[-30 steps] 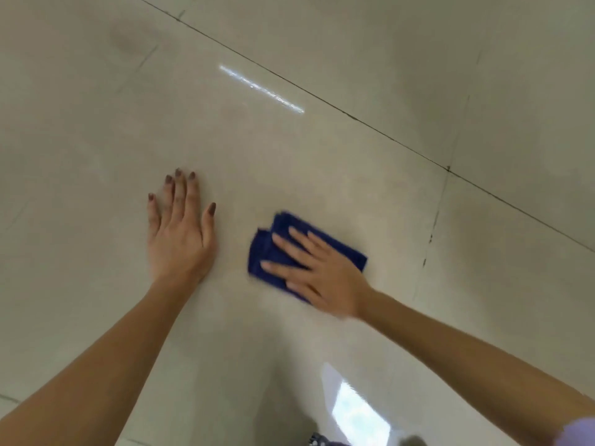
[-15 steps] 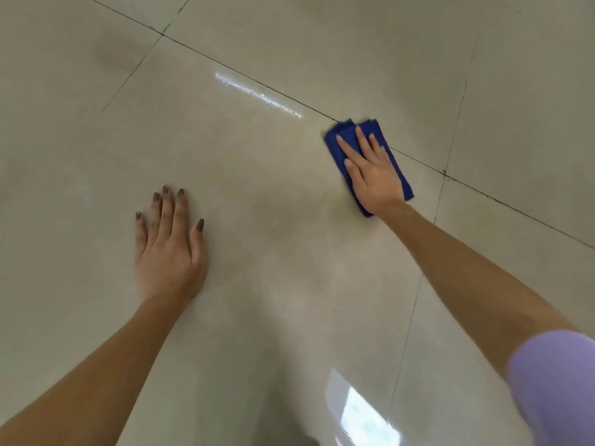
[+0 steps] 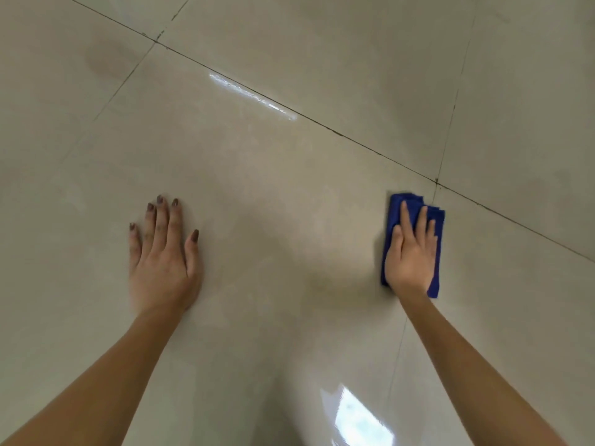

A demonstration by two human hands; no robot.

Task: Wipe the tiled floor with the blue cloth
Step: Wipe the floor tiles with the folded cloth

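A folded blue cloth (image 3: 395,211) lies on the glossy beige tiled floor (image 3: 277,194), just left of a grout joint on the right side. My right hand (image 3: 410,252) presses flat on top of it, fingers pointing away from me, hiding most of the cloth. My left hand (image 3: 162,255) rests flat on the bare tile to the left, fingers spread, holding nothing. Both forearms reach in from the bottom of the view.
Dark grout lines (image 3: 354,140) cross the floor diagonally and meet at a corner just above the cloth. A faint darker stain (image 3: 109,61) shows on the tile at upper left. Window glare (image 3: 360,416) reflects near the bottom.
My right hand swept the cloth from the middle near my left hand out to the far grout line, then drew it back toward me on the right. My left hand stayed planted.
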